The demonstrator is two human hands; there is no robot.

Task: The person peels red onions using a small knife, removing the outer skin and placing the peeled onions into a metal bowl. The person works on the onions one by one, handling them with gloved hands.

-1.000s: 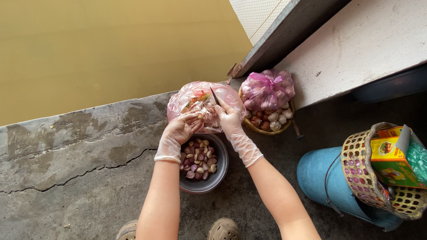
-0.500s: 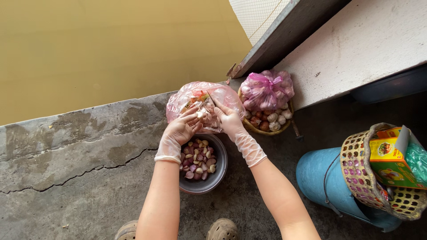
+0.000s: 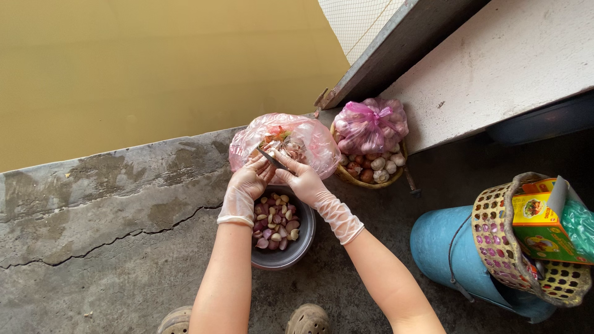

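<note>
Above the bowl (image 3: 291, 244), gloved left hand (image 3: 247, 182) pinches a clove, right hand (image 3: 303, 179) clamps a knife (image 3: 271, 158), both beside the pink bag (image 3: 309, 139).

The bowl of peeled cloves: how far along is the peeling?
Done: the grey bowl holds a layer of peeled garlic and shallots. In hand: the right hand holds a small knife, the left hand beside it. Left: unpeeled bulbs in the wicker basket and a tied pink bag.

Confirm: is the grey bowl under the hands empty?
No, the grey bowl holds a pile of peeled garlic cloves and purple shallots, visible just below the gloved left hand and right hand.
</note>
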